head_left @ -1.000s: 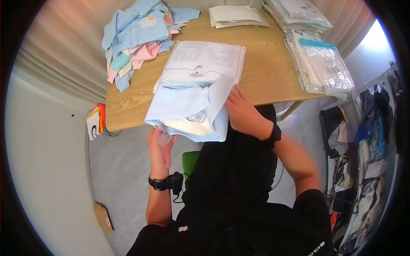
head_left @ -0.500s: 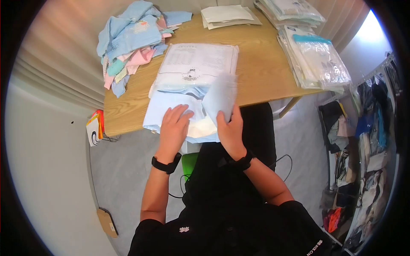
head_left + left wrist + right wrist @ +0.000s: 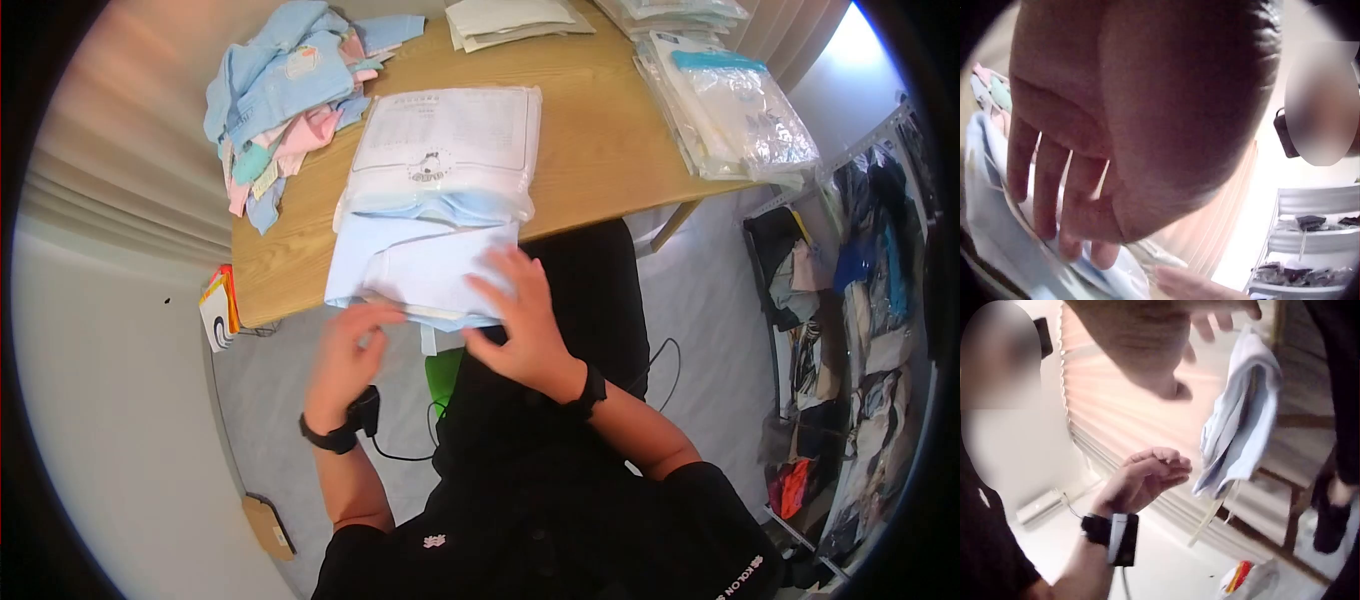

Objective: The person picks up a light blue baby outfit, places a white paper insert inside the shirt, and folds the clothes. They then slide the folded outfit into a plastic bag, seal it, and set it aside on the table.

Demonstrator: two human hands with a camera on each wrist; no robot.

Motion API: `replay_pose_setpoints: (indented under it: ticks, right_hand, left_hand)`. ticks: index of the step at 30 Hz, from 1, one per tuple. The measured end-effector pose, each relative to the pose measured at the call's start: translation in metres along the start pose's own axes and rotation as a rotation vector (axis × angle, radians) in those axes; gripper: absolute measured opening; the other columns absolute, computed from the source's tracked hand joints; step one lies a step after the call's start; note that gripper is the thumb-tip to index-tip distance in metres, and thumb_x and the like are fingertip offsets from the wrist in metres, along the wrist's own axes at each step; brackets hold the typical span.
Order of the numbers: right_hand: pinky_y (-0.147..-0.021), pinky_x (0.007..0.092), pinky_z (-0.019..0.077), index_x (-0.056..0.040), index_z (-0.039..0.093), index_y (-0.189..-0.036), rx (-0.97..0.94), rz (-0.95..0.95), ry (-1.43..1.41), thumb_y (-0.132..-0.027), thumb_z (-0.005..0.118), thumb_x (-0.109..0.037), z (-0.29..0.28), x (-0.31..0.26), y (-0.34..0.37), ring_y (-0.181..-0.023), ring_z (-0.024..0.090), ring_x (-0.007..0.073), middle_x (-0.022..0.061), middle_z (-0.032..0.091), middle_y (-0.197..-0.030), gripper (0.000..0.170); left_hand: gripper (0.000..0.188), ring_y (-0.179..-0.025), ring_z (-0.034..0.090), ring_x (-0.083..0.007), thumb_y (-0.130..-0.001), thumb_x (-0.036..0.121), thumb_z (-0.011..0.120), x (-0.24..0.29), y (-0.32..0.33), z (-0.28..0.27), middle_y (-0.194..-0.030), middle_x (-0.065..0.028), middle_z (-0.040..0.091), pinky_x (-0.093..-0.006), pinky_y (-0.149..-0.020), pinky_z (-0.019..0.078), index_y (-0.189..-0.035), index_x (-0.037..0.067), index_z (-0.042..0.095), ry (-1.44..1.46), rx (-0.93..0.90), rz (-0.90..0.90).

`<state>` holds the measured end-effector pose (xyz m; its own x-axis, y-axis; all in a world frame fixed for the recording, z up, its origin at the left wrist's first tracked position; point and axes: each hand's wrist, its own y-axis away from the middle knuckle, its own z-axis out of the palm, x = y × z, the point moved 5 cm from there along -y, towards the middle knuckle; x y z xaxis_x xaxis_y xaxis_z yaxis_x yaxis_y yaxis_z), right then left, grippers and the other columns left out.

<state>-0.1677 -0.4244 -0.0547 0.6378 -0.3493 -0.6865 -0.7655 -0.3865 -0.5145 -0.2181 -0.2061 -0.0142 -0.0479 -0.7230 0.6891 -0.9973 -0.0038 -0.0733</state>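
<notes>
A light blue garment lies folded at the table's front edge, its near end hanging a little past the edge. Above it, a clear plastic bag with a white printed sheet overlaps the garment's far part. My left hand is by the garment's near left corner, fingers loosely bent and holding nothing. In the right wrist view the left hand shows apart from the cloth. My right hand, slightly blurred, has its fingers spread over the garment's right side. A pale strip hangs below the near edge.
A pile of blue, pink and green clothes sits at the table's back left. White flat packets lie at the back, and clear-bagged garments at the right. A rack of clothes stands right of the table.
The raised right flap of the garment has been folded down over its middle. My left hand moved off the cloth to the lower left; the right hand let go of the flap.
</notes>
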Motion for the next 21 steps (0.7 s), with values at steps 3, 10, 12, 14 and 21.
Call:
replay_pose_setpoints:
  ticks: [3,10,12,14,21]
  right_hand:
    - [-0.104,0.0413,0.0404,-0.0014,0.044,-0.127,0.37,0.468,-0.539,-0.076,0.078,-0.002,0.01,0.039,0.039,-0.126,0.046,0.027,0.0148,0.04,-0.139,0.061]
    - [-0.115,0.049,0.0278,-0.0124,0.038,-0.144,-0.031,1.059,-1.778,-0.097,0.062,-0.027,0.083,0.025,0.041,-0.134,0.043,0.0226,0.0033,0.048,-0.142,0.055]
    - [-0.114,0.0467,0.0293,-0.013,0.039,-0.143,0.029,1.001,-1.829,-0.097,0.062,-0.028,0.1,0.021,0.04,-0.132,0.045,0.0214,0.0021,0.049,-0.141,0.053]
    - [-0.114,0.0444,0.0309,-0.013,0.039,-0.142,0.096,1.043,-1.892,-0.098,0.061,-0.027,0.114,0.012,0.039,-0.13,0.047,0.0205,0.0014,0.049,-0.14,0.051]
    - [-0.101,0.0377,0.0455,-0.0078,0.048,-0.133,0.299,1.068,-1.658,-0.097,0.062,-0.017,0.13,0.027,0.025,-0.118,0.055,0.0192,0.0045,0.056,-0.13,0.04]
  left_hand:
    - [0.022,-0.112,0.06,-0.0337,-0.085,-0.001,0.059,0.005,-0.004,-0.021,-0.116,-0.0162,0.066,-0.0381,-0.096,0.0462,-0.105,0.001,0.068,0.015,0.164,-0.072]
    - [0.037,-0.13,0.047,-0.0415,-0.095,0.014,0.058,0.0,-0.053,0.04,-0.141,-0.0229,0.049,-0.0438,-0.107,0.0405,-0.131,0.004,0.058,-0.371,0.015,0.208]
    - [0.038,-0.13,0.046,-0.0411,-0.095,0.01,0.055,0.005,-0.053,0.042,-0.142,-0.0228,0.048,-0.0417,-0.108,0.0394,-0.132,0.003,0.058,-0.365,0.008,0.19]
    - [0.038,-0.13,0.046,-0.0409,-0.095,0.007,0.053,0.007,-0.049,0.044,-0.144,-0.0227,0.047,-0.0407,-0.107,0.0394,-0.132,0.003,0.057,-0.351,-0.018,0.175]
    - [0.044,-0.126,0.05,-0.0407,-0.088,0.011,0.061,0.027,-0.088,0.021,-0.141,-0.0234,0.048,-0.0414,-0.103,0.0431,-0.13,0.003,0.055,-0.342,-0.078,0.065]
